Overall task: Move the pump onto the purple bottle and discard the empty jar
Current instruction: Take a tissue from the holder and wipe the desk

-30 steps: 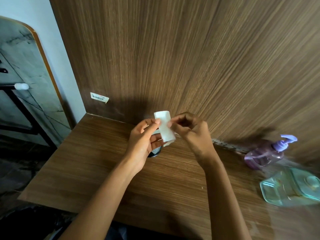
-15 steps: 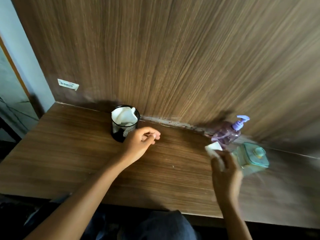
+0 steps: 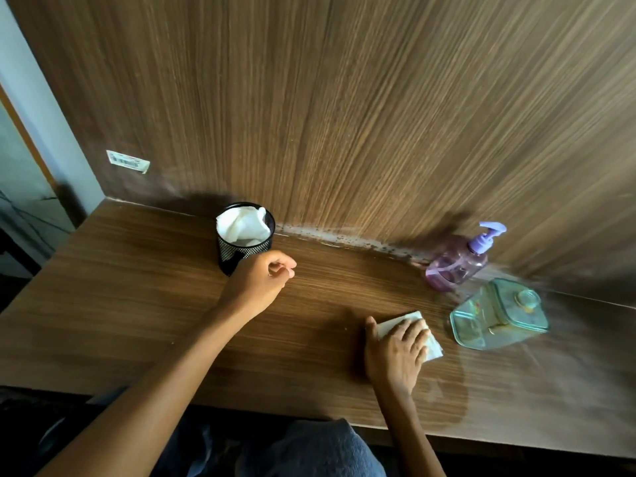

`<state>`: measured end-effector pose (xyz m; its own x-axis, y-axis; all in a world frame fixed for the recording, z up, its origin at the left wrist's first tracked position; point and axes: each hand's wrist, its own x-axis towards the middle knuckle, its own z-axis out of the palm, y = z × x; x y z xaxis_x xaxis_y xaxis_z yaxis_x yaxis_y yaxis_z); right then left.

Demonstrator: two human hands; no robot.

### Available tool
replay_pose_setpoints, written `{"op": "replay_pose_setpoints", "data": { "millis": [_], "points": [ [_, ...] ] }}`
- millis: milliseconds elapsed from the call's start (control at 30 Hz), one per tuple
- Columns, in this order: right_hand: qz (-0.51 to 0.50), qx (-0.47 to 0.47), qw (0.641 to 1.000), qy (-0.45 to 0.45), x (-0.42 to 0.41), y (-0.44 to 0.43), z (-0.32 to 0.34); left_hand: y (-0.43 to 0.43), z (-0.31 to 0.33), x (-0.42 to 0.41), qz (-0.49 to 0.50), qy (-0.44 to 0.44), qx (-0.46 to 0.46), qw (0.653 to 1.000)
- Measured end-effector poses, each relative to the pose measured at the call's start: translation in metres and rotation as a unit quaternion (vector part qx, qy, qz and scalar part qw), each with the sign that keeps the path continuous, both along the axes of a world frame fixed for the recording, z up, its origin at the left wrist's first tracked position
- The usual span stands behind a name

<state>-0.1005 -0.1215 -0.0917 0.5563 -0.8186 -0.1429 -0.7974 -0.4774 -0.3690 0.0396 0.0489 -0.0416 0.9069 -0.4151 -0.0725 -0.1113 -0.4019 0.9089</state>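
Note:
The purple bottle (image 3: 454,263) stands at the back right by the wall, with a lilac pump (image 3: 488,235) on its neck. In front of it sits a clear greenish square jar (image 3: 499,313) with its lid on. My right hand (image 3: 395,349) presses flat on a folded white tissue (image 3: 409,330) on the table, just left of the jar. My left hand (image 3: 260,280) rests loosely curled beside the black mesh cup, holding nothing that I can see.
A black mesh cup (image 3: 245,246) stuffed with white tissue stands near the wall at centre left. The wooden table (image 3: 137,304) ends at its left edge and near edge. A wood panel wall (image 3: 344,115) rises behind. A damp smear shows below my right hand.
Both hands held the white tissue up near the cup; my right hand carried it right and down onto the table beside the jar. My left hand stayed by the cup.

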Motion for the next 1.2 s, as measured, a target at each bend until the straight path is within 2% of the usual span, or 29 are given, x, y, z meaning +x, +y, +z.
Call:
{"op": "replay_pose_setpoints", "data": {
  "millis": [167,367,567,800,1000,1200],
  "points": [
    [0.034,-0.005,0.998,0.049,0.042,-0.019,-0.006,0.002,-0.007,0.008,0.036,0.015,0.018,0.999],
    [0.172,0.035,0.982,0.071,0.078,-0.028,0.002,0.002,-0.009,0.013,0.055,0.034,0.014,0.998],
    [0.383,-0.03,0.918,0.097,0.03,-0.029,0.008,0.006,-0.008,0.012,0.075,0.021,0.017,0.997],
    [0.377,-0.092,0.904,0.178,-0.042,0.0,0.017,0.004,-0.005,0.013,0.077,0.05,0.02,0.996],
    [0.412,-0.066,0.903,0.099,0.008,0.039,0.012,0.004,-0.003,0.013,0.073,0.05,0.015,0.996],
    [0.364,-0.072,0.922,0.108,0.025,-0.001,0.018,0.008,-0.001,0.015,0.084,0.047,0.0,0.995]
  ]
}}
